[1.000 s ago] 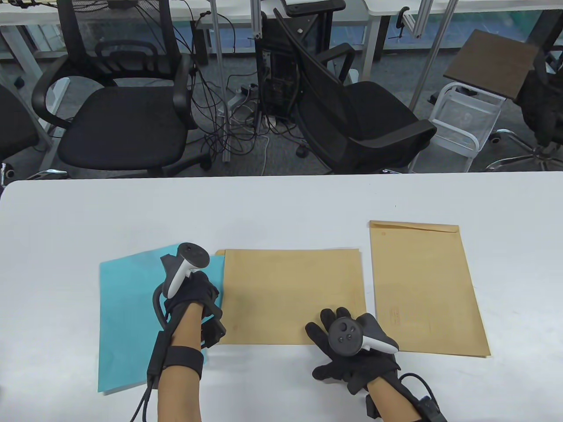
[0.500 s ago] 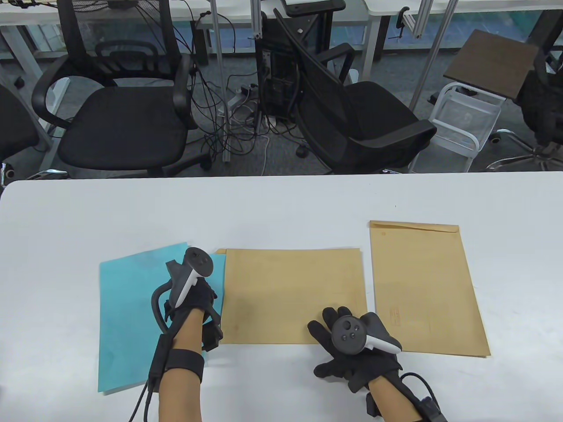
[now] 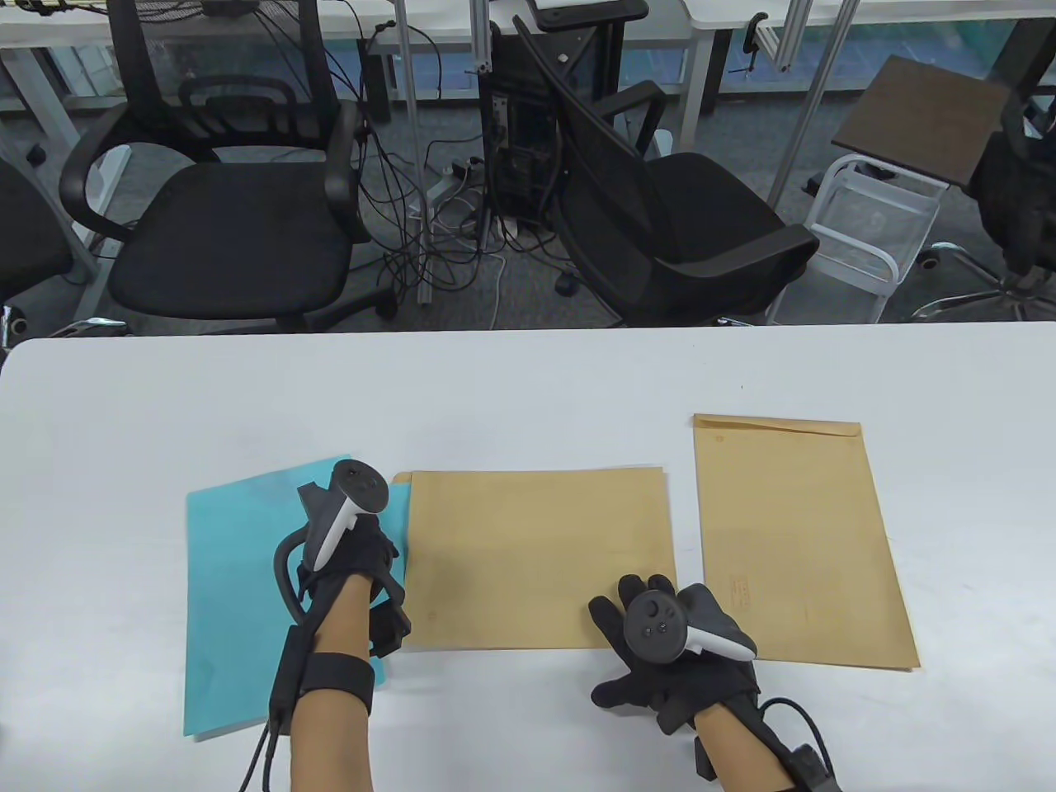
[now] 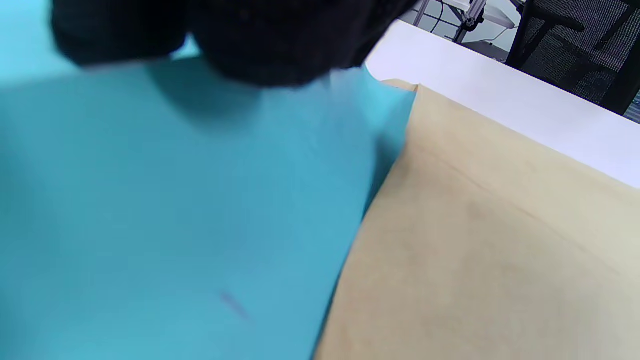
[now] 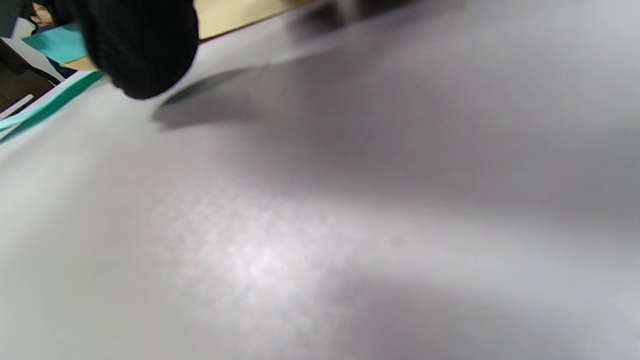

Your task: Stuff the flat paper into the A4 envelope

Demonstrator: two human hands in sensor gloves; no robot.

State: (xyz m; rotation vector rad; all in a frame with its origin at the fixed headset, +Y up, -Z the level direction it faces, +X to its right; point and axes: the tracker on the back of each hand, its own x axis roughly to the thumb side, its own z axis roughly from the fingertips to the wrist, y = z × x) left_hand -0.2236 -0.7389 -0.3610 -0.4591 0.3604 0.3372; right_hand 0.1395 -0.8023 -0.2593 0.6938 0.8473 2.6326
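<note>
A brown A4 envelope (image 3: 536, 557) lies crosswise at the table's front middle, its open end to the left. A turquoise sheet of paper (image 3: 239, 594) lies to its left, and its right edge goes into the envelope's mouth (image 4: 395, 150). My left hand (image 3: 363, 553) rests on the sheet at the mouth; its fingers (image 4: 280, 45) lie on the blue paper. My right hand (image 3: 639, 627) rests flat on the envelope's near right corner, fingers spread.
A second brown envelope (image 3: 796, 540) lies upright to the right, apart from the first. The white table (image 3: 528, 388) ends at a far edge, with black office chairs (image 3: 231, 231) and cables beyond.
The envelope has slid a little to the left, over more of the turquoise sheet. My left hand has shifted slightly left; my right hand has moved a bit toward me.
</note>
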